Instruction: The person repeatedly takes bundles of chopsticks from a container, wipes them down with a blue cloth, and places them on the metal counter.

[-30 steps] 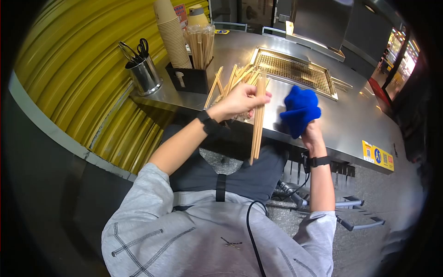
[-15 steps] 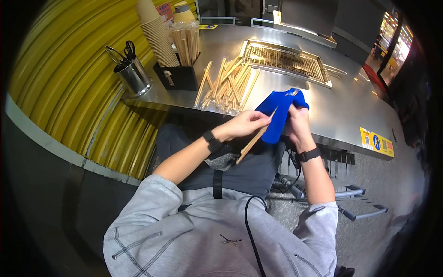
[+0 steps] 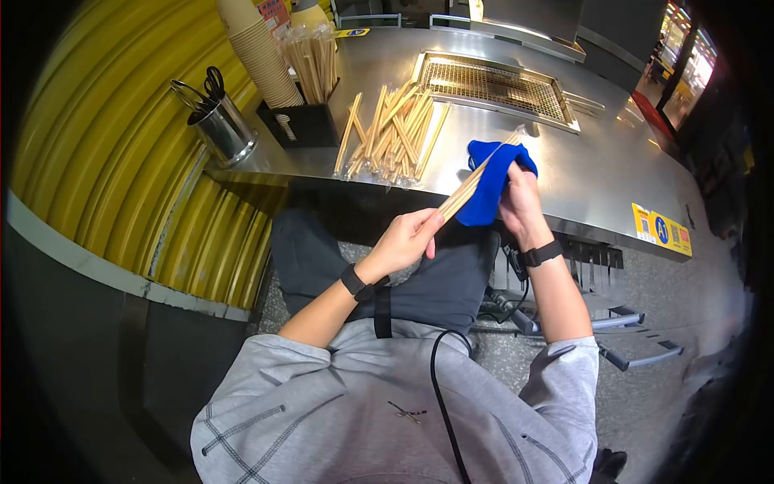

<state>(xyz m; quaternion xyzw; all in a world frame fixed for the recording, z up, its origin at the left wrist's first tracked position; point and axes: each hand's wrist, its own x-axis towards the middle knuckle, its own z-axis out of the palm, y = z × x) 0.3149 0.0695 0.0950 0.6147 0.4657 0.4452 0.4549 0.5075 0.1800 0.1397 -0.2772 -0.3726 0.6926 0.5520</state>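
Observation:
My left hand (image 3: 409, 239) is closed round the lower ends of a few wooden chopsticks (image 3: 466, 190). They slant up to the right, across the front of a blue cloth (image 3: 486, 187), with clear wrapping at their far tip. The cloth hangs from my right hand (image 3: 521, 197), whose fingers are closed on it near the table's front edge. A loose pile of wrapped chopsticks (image 3: 397, 133) lies on the steel table (image 3: 355, 68), up and to the left of the cloth.
A black holder (image 3: 305, 127) carries a stack of paper cups (image 3: 262, 60) and upright chopsticks (image 3: 310, 64). Left of it stands a metal canister (image 3: 224, 133) with black-handled tools. A grill grate (image 3: 492, 87) is set into the table. A yellow label (image 3: 661, 231) marks the right front edge.
My left hand has moved down and left along the chopsticks, which now extend higher over the cloth. The cloth has shifted slightly upward in view, still in my right hand.

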